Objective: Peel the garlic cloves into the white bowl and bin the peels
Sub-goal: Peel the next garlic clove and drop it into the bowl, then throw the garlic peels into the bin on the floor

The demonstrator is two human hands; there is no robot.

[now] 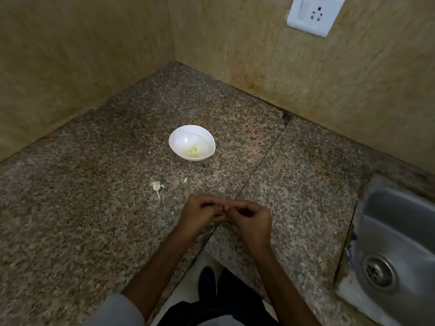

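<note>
A white bowl (191,142) stands on the granite counter (94,208) and holds several peeled yellowish garlic cloves (191,151). Below it, near the counter's front edge, my left hand (200,214) and my right hand (250,218) meet with fingers curled, fingertips touching around something small that is mostly hidden, likely a garlic clove. A papery white garlic peel with a stem (157,186) lies on the counter left of my hands. A smaller peel scrap (185,179) lies between the bowl and my hands.
The counter sits in a corner of tan tiled walls. A steel sink (397,250) with a drain is at the right edge. A white wall socket (314,14) is mounted high on the right wall. My legs and the floor show below the counter's front edge.
</note>
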